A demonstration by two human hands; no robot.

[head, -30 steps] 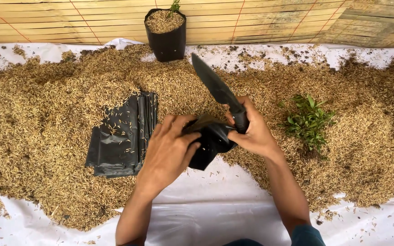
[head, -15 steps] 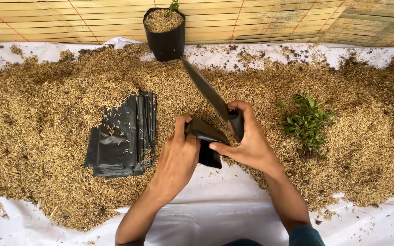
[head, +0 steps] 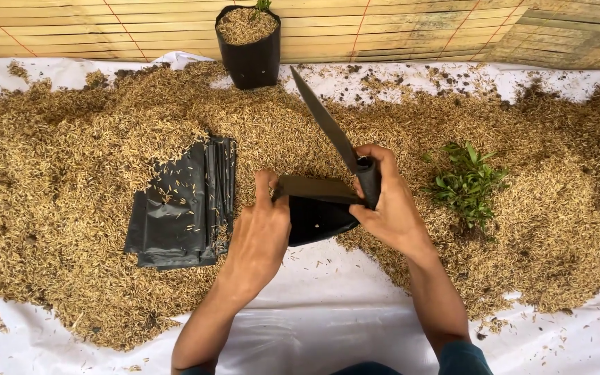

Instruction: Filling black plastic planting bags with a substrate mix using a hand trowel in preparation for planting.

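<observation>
The left hand (head: 262,232) is pinching the left rim of a black grow bag (head: 317,208), its grip closing on the plastic. The right hand (head: 387,201) is gripping the bag's right rim together with a trowel (head: 324,119). The bag is hanging between both grips above the white sheet (head: 328,312), near the husk pile (head: 71,160).

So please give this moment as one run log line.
left hand: holds empty black plastic grow bag | right hand: holds bag, dark long-bladed knife | beside: flat black bag stack
</observation>
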